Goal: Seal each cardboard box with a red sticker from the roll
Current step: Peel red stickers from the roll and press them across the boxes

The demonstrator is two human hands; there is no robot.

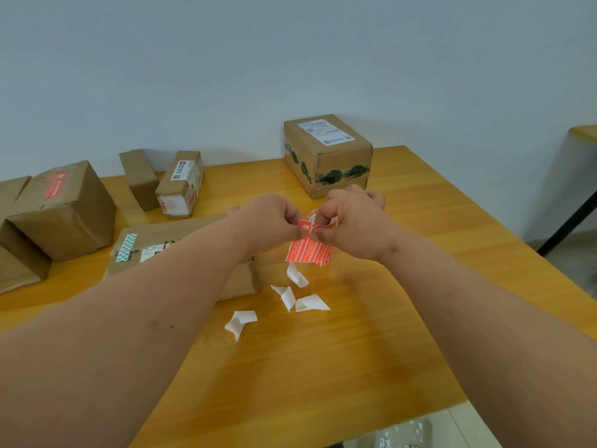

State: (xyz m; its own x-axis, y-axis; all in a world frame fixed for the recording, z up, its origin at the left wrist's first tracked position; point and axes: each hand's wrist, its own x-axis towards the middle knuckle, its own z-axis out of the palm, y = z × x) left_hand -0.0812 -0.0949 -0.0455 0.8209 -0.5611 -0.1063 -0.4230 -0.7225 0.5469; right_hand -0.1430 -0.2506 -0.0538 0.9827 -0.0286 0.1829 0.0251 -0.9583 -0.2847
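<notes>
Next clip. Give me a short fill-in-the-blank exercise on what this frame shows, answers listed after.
1. Both hands, the left hand and the right hand, pinch a sticker whose colour is ____.
2. The white backing scraps lie on the ____.
3. The box with green tape stands at the table's ____ edge, by the wall.
4. The box at far left already carries a red ____ on top.

Answers: red; table; far; sticker

The left forearm covers much of the flat cardboard box (181,236), and both hands (310,221) hide most of the sticker roll (318,218). Print on the red stickers (308,250) is too small to read. The leftmost boxes (13,266) run off the picture's edge.
</notes>
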